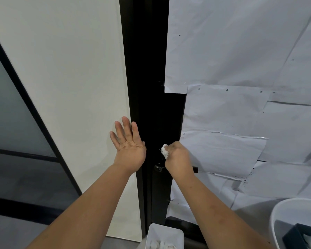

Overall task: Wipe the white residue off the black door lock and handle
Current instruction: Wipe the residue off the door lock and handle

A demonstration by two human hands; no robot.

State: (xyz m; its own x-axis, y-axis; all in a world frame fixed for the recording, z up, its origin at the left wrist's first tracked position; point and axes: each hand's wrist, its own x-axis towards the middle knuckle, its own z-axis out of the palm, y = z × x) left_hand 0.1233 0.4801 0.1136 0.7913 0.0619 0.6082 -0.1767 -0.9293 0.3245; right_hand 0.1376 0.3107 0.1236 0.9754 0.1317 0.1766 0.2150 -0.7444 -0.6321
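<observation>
Right at the middle of the view, a black door frame is seen running top to bottom between a white wall panel and a door covered with taped sheets of white paper. The left hand is laid flat where the wall panel meets the frame, its fingers straight and slightly spread, pointing upward, with nothing held in them. The right hand is curled into a fist around a crumpled white tissue, which is gripped so that a wad sticks out on the thumb side. The tissue is pressed against the black door lock, low on the dark strip just beside the paper's edge; little of the lock can be made out against the black, and any white residue on it cannot be told. Just below, the black handle is largely hidden behind the right wrist, with its base showing to the left of the wrist and its tip to the right.

At the bottom edge, a white rectangular bin holding crumpled white tissues is seen near the foot of the door. At the lower right corner, a rounded white container with a dark box inside is partly in view. A dark-framed glass panel is seen at the far left.
</observation>
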